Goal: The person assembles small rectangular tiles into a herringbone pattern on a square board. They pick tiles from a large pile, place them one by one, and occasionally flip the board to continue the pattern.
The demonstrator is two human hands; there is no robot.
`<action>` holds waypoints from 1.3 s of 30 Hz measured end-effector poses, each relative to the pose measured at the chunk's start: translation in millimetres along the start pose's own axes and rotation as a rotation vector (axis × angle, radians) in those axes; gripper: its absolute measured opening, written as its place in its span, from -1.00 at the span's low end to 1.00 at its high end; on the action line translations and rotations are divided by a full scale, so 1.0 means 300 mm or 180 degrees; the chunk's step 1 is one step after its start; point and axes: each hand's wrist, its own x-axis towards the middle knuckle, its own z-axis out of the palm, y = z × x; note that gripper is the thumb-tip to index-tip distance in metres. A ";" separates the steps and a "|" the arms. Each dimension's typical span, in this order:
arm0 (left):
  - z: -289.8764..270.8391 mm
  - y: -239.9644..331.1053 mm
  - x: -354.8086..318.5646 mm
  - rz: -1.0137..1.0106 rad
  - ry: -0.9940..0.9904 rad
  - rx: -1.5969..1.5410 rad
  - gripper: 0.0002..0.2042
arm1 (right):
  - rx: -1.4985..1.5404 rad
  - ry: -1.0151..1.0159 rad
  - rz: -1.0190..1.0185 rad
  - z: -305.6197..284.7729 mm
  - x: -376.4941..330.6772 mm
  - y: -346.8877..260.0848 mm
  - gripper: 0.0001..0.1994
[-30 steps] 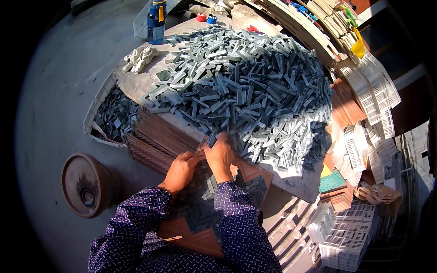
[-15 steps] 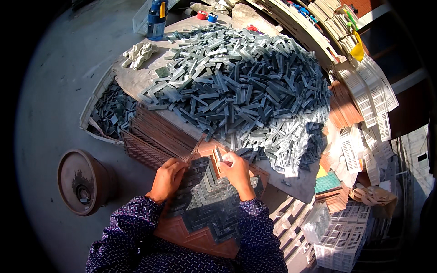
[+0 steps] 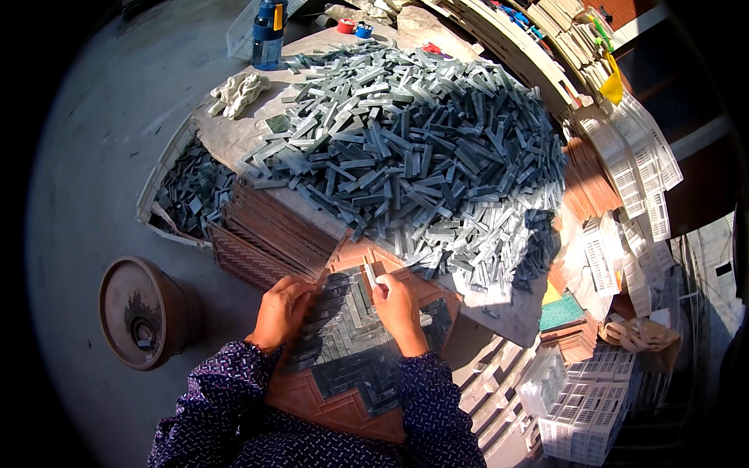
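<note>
A reddish-brown mould tray [image 3: 328, 402] with a zigzag pattern lies tilted in front of me. Dark grey stone strips [image 3: 343, 331] fill much of it in a herringbone layout. My right hand [image 3: 399, 310] pinches a narrow stone strip [image 3: 370, 273] over the tray's upper part, where bare grooves show. At the tray's left edge is my left hand [image 3: 281, 313], its fingers curled together; whatever they may hold is hidden. Beyond the tray a large heap of loose grey stone strips [image 3: 421, 156] covers the worktop [image 3: 499, 318].
Stacked brown mould trays [image 3: 269, 230] stand left of my tray, beside a white crate [image 3: 148, 187] of dark stone pieces. A round brown stool-like object [image 3: 133, 312] is on the floor. Pale gloves [image 3: 238, 93] and a blue bottle [image 3: 268, 39] lie farther off. White crates [image 3: 585, 413] stand at right.
My right hand has shifted slightly down and left with the stone strip, over the tray's grooves. My left hand has drawn a little to the left.
</note>
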 end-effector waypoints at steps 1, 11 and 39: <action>0.002 -0.002 0.000 0.0027 0.0016 0.0003 -0.85 | 0.0107 0.0003 -0.0014 0.000 -0.001 0.002 -0.87; 0.004 -0.019 -0.014 0.0007 0.0114 -0.0035 -0.87 | 0.0399 0.0064 -0.0021 0.010 0.006 -0.002 -0.98; -0.044 -0.022 -0.047 -0.0211 0.0161 0.0078 -0.86 | 0.0937 0.1127 0.0187 0.022 0.180 0.008 -0.89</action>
